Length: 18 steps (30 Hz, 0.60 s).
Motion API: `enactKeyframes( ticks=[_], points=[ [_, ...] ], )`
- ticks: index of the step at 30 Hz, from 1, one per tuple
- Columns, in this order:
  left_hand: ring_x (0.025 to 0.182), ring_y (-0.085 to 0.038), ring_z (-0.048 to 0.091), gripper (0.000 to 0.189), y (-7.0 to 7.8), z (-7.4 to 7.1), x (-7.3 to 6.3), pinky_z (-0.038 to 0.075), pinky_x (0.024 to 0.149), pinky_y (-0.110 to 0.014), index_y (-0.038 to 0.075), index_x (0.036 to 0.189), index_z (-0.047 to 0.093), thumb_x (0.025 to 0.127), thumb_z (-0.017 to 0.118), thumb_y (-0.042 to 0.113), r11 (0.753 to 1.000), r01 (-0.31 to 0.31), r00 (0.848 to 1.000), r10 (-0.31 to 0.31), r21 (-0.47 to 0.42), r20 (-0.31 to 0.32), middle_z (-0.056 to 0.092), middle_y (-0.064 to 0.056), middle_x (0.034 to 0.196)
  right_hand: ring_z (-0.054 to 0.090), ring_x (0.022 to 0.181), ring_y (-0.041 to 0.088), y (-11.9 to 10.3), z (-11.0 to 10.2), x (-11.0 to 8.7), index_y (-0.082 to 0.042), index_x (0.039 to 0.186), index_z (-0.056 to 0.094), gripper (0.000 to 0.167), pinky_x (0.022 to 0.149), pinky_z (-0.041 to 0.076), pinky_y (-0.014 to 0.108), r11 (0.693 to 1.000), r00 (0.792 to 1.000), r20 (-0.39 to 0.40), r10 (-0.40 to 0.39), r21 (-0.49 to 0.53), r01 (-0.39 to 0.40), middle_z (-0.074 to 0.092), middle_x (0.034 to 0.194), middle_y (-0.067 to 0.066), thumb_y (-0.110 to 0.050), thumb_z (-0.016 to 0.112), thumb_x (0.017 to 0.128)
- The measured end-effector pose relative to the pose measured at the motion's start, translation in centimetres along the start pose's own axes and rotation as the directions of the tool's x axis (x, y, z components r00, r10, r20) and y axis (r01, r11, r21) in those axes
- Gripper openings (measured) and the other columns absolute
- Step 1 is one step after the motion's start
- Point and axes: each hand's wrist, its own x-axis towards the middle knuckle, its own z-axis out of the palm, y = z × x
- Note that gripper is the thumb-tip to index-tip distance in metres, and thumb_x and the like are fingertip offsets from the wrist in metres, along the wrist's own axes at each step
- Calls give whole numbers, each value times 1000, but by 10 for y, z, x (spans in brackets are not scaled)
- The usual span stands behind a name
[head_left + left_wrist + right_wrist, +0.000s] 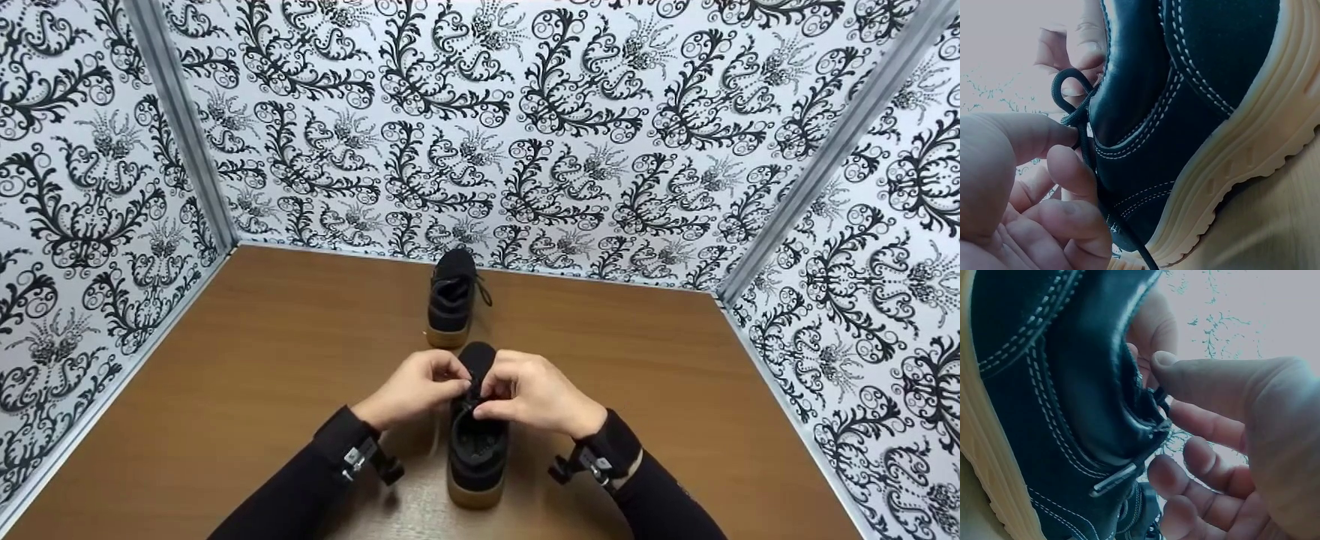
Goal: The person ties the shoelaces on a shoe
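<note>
A black shoe (478, 469) with a tan sole stands on the table, heel toward me, and both hands meet over its tongue. My left hand (416, 388) comes in from the left and pinches the black shoelace (1085, 143) between thumb and finger. A small lace loop (1065, 93) stands up just past those fingers. From the other side my right hand (544, 395) pinches lace at the shoe's opening between thumb and forefinger, its other fingers loosely curled. One lace end with a tip (1114, 479) hangs along the shoe's side in the right wrist view.
A second black shoe (450, 307) with a tan sole stands farther back on the brown table (315, 322), its lace loop sticking out to the right. Patterned panels (465, 135) with grey posts enclose the table at the back and sides.
</note>
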Motion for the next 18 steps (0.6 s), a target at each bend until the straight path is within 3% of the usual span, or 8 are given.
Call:
enactKeyframes(
  ticks=[7, 11, 18],
  points=[
    [81, -10, 66, 7, 1, 1, -1, 53, 69, -22, 4, 103, 79, 99, 79, 10, 1000, 14, 1000, -14, -21, 2, 75, -1, 96, 61, 79, 4, 2, 8, 1, -20, 85, 74, 30, 69, 53, 21, 998, 997, -58, -55, -42, 53, 62, 87, -9, -37, 99, 86],
    [74, -9, 63, 7, 0, 0, -1, 51, 64, -21, 2, 103, 78, 99, 78, 7, 998, 28, 999, -27, -56, 17, 72, 0, 90, 59, 78, 3, 4, 11, 2, -18, 85, 73, 33, 68, 51, 19, 989, 988, -85, -132, -79, 125, 61, 86, -8, -38, 99, 86],
    [69, -9, 61, 7, -1, 0, -1, 51, 60, -21, 0, 103, 77, 100, 78, 7, 996, 49, 999, -47, -72, 25, 71, 1, 87, 62, 79, 5, 4, 10, 2, -16, 89, 77, 24, 69, 53, 17, 980, 978, -91, -190, -74, 183, 65, 92, -6, -31, 96, 91]
  ],
)
